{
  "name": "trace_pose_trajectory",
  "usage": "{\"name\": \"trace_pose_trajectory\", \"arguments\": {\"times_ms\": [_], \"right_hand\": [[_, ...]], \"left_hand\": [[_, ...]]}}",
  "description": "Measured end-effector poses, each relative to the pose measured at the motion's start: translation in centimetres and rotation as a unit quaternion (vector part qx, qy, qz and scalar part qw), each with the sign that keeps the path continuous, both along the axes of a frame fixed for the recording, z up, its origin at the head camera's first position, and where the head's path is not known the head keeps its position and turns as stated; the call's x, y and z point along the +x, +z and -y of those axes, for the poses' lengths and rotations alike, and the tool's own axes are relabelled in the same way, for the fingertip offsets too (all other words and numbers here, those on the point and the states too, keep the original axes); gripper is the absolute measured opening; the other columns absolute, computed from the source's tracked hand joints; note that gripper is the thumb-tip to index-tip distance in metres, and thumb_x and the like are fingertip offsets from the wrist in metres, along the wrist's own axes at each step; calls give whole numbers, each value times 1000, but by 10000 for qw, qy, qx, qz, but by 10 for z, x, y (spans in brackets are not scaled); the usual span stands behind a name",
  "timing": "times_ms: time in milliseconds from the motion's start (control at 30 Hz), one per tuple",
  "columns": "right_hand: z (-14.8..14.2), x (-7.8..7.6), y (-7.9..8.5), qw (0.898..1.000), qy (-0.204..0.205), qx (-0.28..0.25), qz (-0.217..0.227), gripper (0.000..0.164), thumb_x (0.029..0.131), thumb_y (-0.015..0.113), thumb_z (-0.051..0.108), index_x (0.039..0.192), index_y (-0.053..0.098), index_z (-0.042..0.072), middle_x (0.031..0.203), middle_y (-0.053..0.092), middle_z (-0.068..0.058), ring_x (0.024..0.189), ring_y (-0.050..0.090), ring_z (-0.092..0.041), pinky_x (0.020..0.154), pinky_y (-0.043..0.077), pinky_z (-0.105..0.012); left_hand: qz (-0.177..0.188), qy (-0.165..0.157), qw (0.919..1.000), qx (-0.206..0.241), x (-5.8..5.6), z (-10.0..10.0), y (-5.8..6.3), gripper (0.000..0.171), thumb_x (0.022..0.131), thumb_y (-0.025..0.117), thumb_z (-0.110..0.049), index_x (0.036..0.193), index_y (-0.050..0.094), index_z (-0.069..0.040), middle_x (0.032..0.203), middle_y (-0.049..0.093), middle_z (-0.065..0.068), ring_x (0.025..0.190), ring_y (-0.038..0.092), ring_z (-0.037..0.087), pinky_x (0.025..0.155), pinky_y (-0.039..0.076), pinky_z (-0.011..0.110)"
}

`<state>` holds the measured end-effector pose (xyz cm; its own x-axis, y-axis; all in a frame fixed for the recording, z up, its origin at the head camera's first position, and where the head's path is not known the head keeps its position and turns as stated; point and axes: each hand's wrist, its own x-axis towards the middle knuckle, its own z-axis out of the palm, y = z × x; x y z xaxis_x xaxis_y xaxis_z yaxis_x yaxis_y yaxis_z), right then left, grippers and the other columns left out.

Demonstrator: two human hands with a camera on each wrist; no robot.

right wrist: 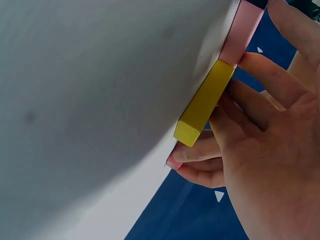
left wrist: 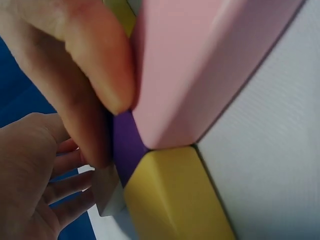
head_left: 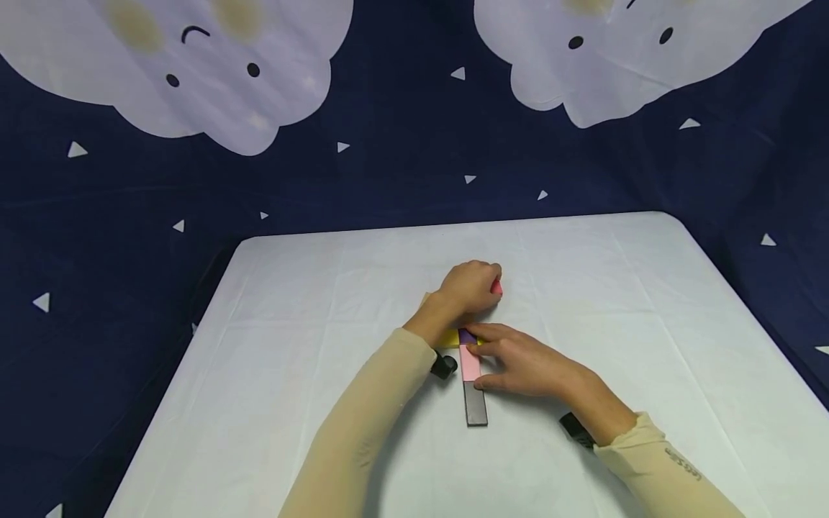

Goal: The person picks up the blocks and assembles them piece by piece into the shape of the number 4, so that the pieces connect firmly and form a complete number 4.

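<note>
In the head view, blocks lie joined in a row: purple (head_left: 467, 336), light pink (head_left: 470, 363) and dark grey (head_left: 476, 404). A yellow block (head_left: 449, 339) adjoins the purple one. My right hand (head_left: 527, 360) rests along the row's right side, fingers fairly straight, touching the purple block, with the thumb by the pink-grey joint. Farther out, my left hand (head_left: 473, 286) curls over a red block (head_left: 496, 287) and holds it; most of that block is hidden. The right wrist view shows the left fingertips around the red block (right wrist: 173, 162) beyond a yellow block (right wrist: 205, 102).
A tan block (head_left: 424, 298) shows partly behind the left wrist. Black wrist cameras sit under the left wrist (head_left: 443, 365) and the right wrist (head_left: 576, 429). The white table (head_left: 285, 288) meets a dark blue cloth (head_left: 401, 180) with clouds and triangles.
</note>
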<state>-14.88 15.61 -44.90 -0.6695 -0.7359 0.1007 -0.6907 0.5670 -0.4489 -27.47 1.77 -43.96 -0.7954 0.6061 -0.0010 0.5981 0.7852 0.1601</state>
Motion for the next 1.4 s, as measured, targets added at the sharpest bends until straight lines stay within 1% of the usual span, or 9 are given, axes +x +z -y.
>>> {"name": "trace_pose_trajectory", "arguments": {"times_ms": [100,200,267,400,733,900,1167,1333,1400], "right_hand": [[1,0,-1,10000,15,-20,36,59,82,74,42,128,62,7,148,39,-7,136,33,-22,109,29,-38],[2,1,-1,10000,31,3,44,59,82,74,42,128,62,7,148,39,-7,136,33,-22,108,29,-38],[1,2,-1,10000,-14,43,34,59,82,74,42,128,62,7,148,39,-7,136,33,-22,108,30,-38],[-1,4,0,9999,-116,90,27,60,81,75,42,128,62,7,149,38,-7,136,33,-21,108,30,-38],[2,4,0,9996,-162,229,44,61,82,74,46,130,61,9,150,37,-7,137,32,-22,108,30,-41],[3,4,1,9995,-204,216,83,61,81,74,46,129,61,10,149,38,-6,136,32,-20,107,31,-39],[4,4,2,9993,-255,234,123,62,82,74,46,130,61,9,149,37,-7,136,33,-21,107,31,-40],[2,3,2,9994,-246,227,53,61,82,74,46,130,61,10,149,37,-7,136,33,-21,107,32,-40],[2,3,2,9995,-239,206,36,61,82,74,46,129,61,10,149,37,-7,136,33,-22,107,32,-40]], "left_hand": [[75,14,10000,-47,2,1,0,26,88,64,-31,110,63,-18,94,62,-6,83,54,10,75,45,27],[202,47,9998,-43,5,2,0,38,89,62,-31,125,61,-20,105,62,-4,89,53,9,81,45,27],[305,40,9995,53,6,2,1,38,90,61,-31,127,61,-23,107,61,-4,87,52,10,80,45,26],[375,41,9989,277,5,6,3,35,90,59,-33,124,63,-24,104,58,-3,82,51,11,74,44,25],[10,634,9962,595,-2,41,8,29,89,60,-34,113,68,-19,91,59,-4,77,52,12,68,45,28],[-34,920,9949,423,-4,55,6,30,88,60,-34,113,69,-20,88,58,-4,76,52,14,67,46,32],[-4,1355,9905,227,-5,69,4,31,86,62,-37,110,70,-20,94,64,-3,80,55,15,70,47,35],[-83,1461,9892,55,-7,74,3,29,84,63,-41,103,70,-21,92,65,-3,78,56,15,67,47,35],[-32,1460,9893,-17,-7,76,2,28,83,64,-43,99,69,-21,89,64,-4,77,56,15,66,47,35]]}}
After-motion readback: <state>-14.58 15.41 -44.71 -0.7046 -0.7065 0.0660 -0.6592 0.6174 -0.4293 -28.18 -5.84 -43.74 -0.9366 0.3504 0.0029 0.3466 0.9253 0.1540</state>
